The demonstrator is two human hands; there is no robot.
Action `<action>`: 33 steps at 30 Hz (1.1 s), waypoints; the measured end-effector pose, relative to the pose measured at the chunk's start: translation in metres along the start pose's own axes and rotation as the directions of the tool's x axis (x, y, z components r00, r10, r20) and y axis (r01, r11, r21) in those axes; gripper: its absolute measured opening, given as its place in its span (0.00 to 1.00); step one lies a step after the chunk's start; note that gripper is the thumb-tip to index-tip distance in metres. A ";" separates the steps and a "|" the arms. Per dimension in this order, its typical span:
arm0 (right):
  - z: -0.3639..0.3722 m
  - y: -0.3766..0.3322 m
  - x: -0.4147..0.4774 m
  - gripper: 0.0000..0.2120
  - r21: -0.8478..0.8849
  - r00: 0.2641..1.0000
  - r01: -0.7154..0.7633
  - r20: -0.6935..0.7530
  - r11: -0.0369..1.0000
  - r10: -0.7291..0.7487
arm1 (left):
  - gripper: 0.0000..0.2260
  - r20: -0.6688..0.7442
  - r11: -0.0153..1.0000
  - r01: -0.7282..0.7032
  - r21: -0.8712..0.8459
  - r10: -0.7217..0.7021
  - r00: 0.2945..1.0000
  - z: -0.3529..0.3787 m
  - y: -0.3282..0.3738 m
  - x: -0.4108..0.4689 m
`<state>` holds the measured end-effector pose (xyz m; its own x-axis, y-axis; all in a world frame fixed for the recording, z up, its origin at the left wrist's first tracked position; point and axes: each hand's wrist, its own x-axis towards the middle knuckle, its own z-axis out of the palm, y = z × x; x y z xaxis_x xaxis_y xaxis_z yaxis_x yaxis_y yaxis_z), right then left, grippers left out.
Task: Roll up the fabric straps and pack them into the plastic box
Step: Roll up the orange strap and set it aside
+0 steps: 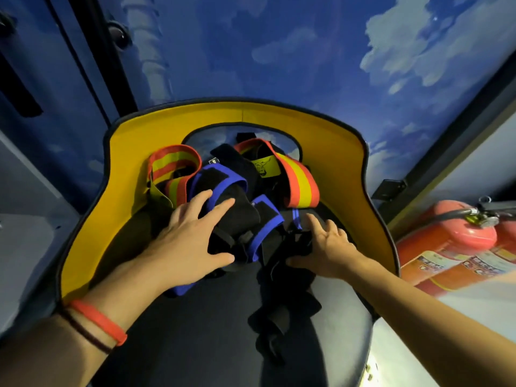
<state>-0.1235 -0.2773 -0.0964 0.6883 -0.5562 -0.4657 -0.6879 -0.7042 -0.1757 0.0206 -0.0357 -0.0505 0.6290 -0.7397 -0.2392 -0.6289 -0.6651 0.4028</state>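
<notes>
Straps [237, 208] sit in a tangled heap on a dark round seat pad [195, 331] backed by a curved yellow-lined wall [125, 169]. Pile is mostly black fabric with blue-edged pieces [268, 219] plus two orange-and-yellow striped bands, one at left [173, 169], one at right [300, 182]; a yellow label [265, 167] shows near the top of the heap. My left hand [192, 236] lies flat on the black bundle, fingers spread wide, thumb against its near edge, pressing rather than clasping. My right hand [326, 247] is on the right side of the pile, fingers splayed, thumb tucked under a black piece; cannot tell whether it actually pinches the fabric. A loose black strap tail [279, 311] trails from the heap toward me across the pad. An orange band and a dark cord [97, 325] circle my left wrist. No plastic box in view. Two red fire extinguishers [452, 247] lie just right of the seat, against a pale wall. Background above is a blue wall painted with clouds [391, 51].
</notes>
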 end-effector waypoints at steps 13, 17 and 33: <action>0.047 -0.044 0.008 0.54 0.044 0.974 0.210 -0.093 0.977 -0.205 | 0.57 0.071 0.987 -0.030 0.160 0.019 0.997 0.007 -0.007 -0.001; 0.041 -0.065 0.007 0.55 0.194 0.957 0.287 -0.007 0.938 -0.291 | 0.59 0.054 0.969 -0.033 0.246 0.020 0.998 0.008 -0.006 -0.005; 0.046 -0.117 -0.016 0.36 0.486 0.791 0.471 0.135 0.736 -0.596 | 0.57 0.080 0.867 0.009 0.498 -0.056 0.995 0.002 -0.032 -0.005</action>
<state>-0.0645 -0.1656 -0.1082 0.9237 0.0393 -0.3811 -0.2937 -0.5661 -0.7702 0.0366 -0.0110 -0.0636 0.6250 -0.7070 -0.3310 -0.7671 -0.6348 -0.0924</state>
